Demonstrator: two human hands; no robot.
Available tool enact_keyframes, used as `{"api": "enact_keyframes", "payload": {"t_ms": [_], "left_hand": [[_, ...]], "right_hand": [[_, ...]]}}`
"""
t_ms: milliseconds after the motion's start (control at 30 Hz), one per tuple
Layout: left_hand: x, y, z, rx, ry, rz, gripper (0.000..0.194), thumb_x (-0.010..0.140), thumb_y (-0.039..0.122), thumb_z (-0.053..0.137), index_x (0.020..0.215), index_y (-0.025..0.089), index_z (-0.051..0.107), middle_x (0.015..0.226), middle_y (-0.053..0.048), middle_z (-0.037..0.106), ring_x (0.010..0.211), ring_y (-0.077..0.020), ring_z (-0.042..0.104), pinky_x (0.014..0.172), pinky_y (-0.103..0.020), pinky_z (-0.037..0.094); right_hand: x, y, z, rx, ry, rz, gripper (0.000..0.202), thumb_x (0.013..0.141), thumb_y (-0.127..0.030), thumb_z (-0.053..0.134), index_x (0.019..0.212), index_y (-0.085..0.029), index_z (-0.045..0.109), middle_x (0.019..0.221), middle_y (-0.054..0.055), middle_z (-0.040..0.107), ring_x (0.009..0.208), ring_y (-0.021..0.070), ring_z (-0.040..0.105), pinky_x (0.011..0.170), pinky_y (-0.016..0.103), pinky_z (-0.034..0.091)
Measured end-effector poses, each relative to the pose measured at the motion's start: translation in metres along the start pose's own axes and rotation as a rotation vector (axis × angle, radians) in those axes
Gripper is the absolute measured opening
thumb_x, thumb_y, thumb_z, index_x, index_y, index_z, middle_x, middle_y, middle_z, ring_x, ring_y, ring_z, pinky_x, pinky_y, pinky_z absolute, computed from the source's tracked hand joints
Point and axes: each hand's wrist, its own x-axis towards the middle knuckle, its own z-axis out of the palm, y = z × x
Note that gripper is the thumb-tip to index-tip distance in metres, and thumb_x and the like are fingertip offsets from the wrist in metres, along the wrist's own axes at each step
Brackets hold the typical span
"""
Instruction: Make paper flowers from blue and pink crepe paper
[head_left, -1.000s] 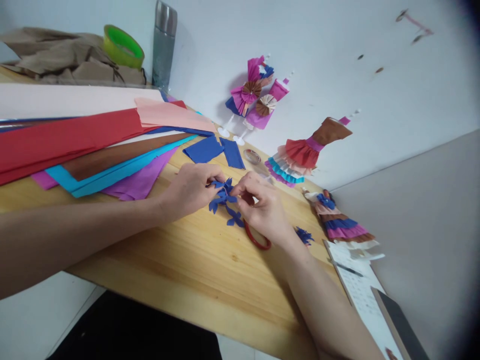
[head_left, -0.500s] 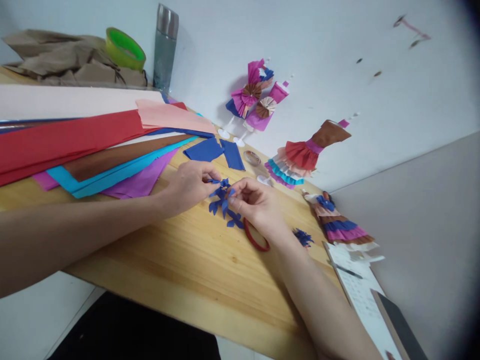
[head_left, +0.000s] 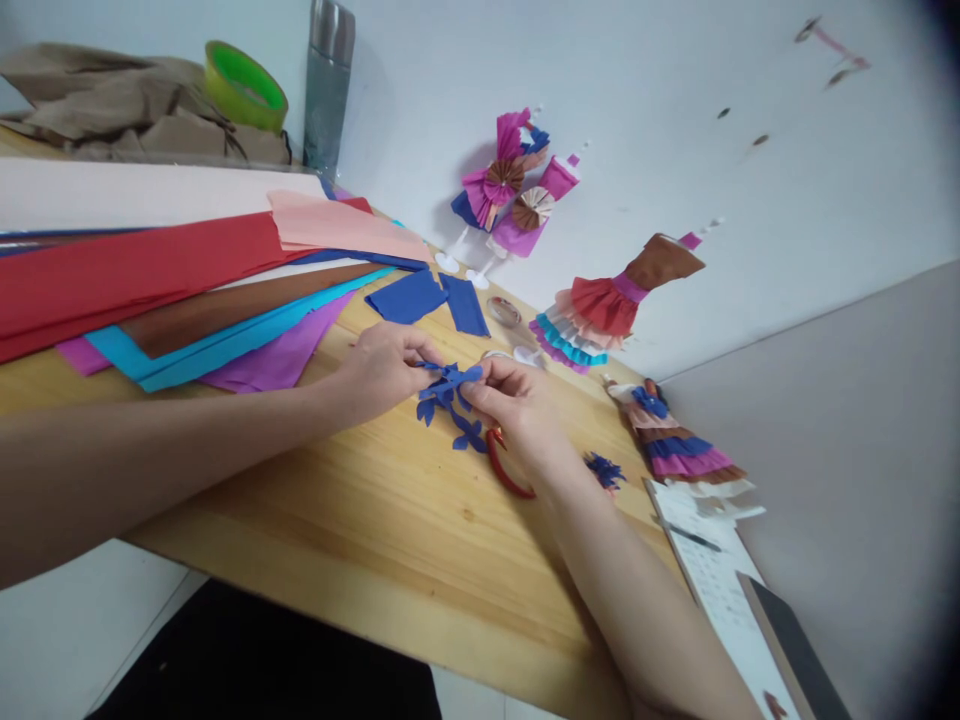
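Between my two hands is a blue paper cutout [head_left: 448, 384] with petal-like lobes, held just over the wooden table [head_left: 375, 520]. My left hand [head_left: 386, 372] pinches its left side with thumb and fingers closed. On the other side, my right hand [head_left: 514, 400] pinches a lobe between thumb and forefinger. Another blue petal-shaped piece [head_left: 469, 434] lies below on the wood. Red-handled scissors [head_left: 504, 470] rest beneath my right hand, their blades mostly hidden by it. A bunch of dark blue fringed paper [head_left: 604, 470] sits right of my right wrist.
Folded coloured paper sheets [head_left: 135, 275] cover the left. Two blue paper pieces [head_left: 409, 297] and a clear tape roll [head_left: 504, 311] lie behind my hands. Paper-dressed mannequins [head_left: 634, 285] stand along the wall. A bottle [head_left: 328, 95], green tape roll [head_left: 247, 88] and clipboard [head_left: 712, 560] flank the table.
My right hand has drawn its pinched lobe slightly right and up, so the blue cutout looks more stretched out between both hands. The camera view has shifted slightly.
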Motion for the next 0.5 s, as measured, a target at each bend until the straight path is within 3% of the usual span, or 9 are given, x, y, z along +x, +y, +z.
{"api": "enact_keyframes", "payload": {"t_ms": [200,500], "left_hand": [[-0.0005,0.0026,0.0001,0.042,-0.019,-0.076,0.013,0.069,0.016,0.067,0.081,0.013,0.072,0.073,-0.006,0.075,0.068,-0.0189,0.071,0.06,-0.024,0.054],[-0.0001,0.001,0.0001,0.046,-0.024,-0.062,0.015,0.069,0.019,0.068,0.082,0.013,0.072,0.073,-0.006,0.075,0.067,-0.0191,0.07,0.059,-0.024,0.054]], "right_hand": [[0.0004,0.0035,-0.0001,0.001,0.003,0.082,0.027,0.06,-0.031,0.076,0.056,-0.018,0.052,0.047,-0.007,0.048,0.041,0.0042,0.035,0.04,0.02,0.023],[0.0019,0.0078,-0.001,0.015,0.014,0.098,0.028,0.059,-0.031,0.078,0.057,-0.017,0.054,0.047,-0.007,0.049,0.04,0.0035,0.035,0.041,0.019,0.022]]}}
